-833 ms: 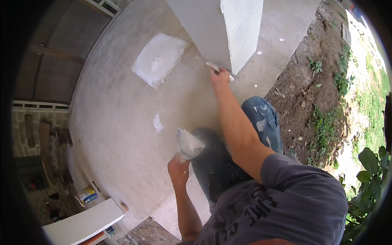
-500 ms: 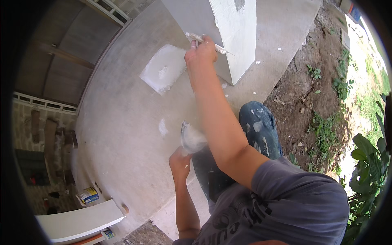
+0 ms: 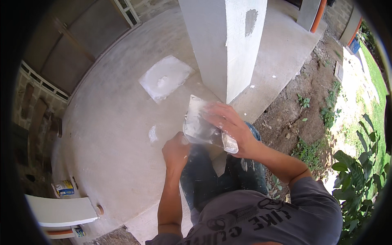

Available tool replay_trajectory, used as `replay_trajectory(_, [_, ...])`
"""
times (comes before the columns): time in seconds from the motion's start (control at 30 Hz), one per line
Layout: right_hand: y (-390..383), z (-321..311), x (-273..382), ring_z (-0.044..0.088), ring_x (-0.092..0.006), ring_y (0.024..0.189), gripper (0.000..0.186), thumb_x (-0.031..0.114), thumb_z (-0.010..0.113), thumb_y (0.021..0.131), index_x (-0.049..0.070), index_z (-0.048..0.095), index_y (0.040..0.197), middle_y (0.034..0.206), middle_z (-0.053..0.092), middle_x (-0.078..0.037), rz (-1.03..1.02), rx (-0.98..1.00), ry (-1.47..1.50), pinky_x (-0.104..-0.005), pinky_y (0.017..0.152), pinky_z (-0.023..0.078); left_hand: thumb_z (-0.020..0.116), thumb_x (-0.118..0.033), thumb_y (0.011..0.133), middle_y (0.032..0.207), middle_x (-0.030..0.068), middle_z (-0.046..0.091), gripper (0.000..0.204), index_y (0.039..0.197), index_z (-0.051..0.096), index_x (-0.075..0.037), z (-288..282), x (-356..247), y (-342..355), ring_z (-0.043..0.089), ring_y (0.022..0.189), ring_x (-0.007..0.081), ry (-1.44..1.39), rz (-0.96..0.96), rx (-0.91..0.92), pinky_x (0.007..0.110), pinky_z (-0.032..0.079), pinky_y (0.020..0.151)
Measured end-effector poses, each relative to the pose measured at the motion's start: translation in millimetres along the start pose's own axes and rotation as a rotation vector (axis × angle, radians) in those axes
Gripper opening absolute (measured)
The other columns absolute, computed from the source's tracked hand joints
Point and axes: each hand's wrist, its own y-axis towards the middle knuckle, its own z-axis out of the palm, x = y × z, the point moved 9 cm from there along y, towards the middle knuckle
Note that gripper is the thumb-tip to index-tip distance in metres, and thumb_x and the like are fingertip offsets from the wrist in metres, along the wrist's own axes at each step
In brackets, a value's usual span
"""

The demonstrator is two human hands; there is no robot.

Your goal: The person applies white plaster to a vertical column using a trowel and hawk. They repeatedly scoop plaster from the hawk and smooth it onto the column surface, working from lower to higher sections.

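In front of my knees, my left hand (image 3: 174,152) is closed round the handle of a putty-smeared putty knife, its blade partly hidden. My right hand (image 3: 233,125) grips a wide scraper (image 3: 197,109) caked in white, its fingers lying across the plate. The two tools overlap, and motion blur hides exactly where they touch. Beyond the hands stands a square column (image 3: 208,45), its right face coated white with a grey patch near the top. Left of the column, a white board (image 3: 153,83) on the floor bears a small heap of putty.
White spatters dot the concrete floor (image 3: 110,134). On the right run a strip of soil (image 3: 286,118) and a leafy plant (image 3: 359,175). At lower left are a white curved surface (image 3: 61,210) and a yellow-and-blue package (image 3: 64,188). A screened door (image 3: 81,36) is at upper left.
My right hand has come back from the column toward me, bringing the scraper to the putty knife in my left hand. The view has shifted, showing more of the column.
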Motion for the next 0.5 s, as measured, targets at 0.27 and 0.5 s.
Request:
replay_trajectory(0.27, [-41.8, -19.6, -53.5, 0.05, -0.043, 0.152, 0.061, 0.003, 0.061, 0.097, 0.008, 0.06, 0.158, 0.162, 0.058, -0.016, -0.052, 0.515, -0.666, -0.0683, 0.13, 0.032, 0.082, -0.018, 0.09, 0.09, 0.0243, 0.076, 0.022, 0.104, 0.074, -0.003, -7.7, -39.3, 0.1, 0.073, 0.09, 0.0491, -0.208, 0.187, -0.139, 0.045, 0.056, 0.075])
replay_trajectory(0.5, [141.1, -91.7, -30.6, 0.067, -0.0307, 0.12, 0.05, 0.011, 0.068, 0.095, 0.0, 0.069, 0.144, 0.135, 0.073, -0.017, -0.346, 0.098, -1.343, -0.0423, 0.085, 0.06, 0.084, -0.021, 0.09, 0.096, 0.0246, 0.077, 0.03, 0.113, 0.076, -0.003, 22.2, -33.7, -1.6, 0.074, 0.089, 0.0454, -0.336, 0.092, -0.016, 0.044, 0.057, 0.079])
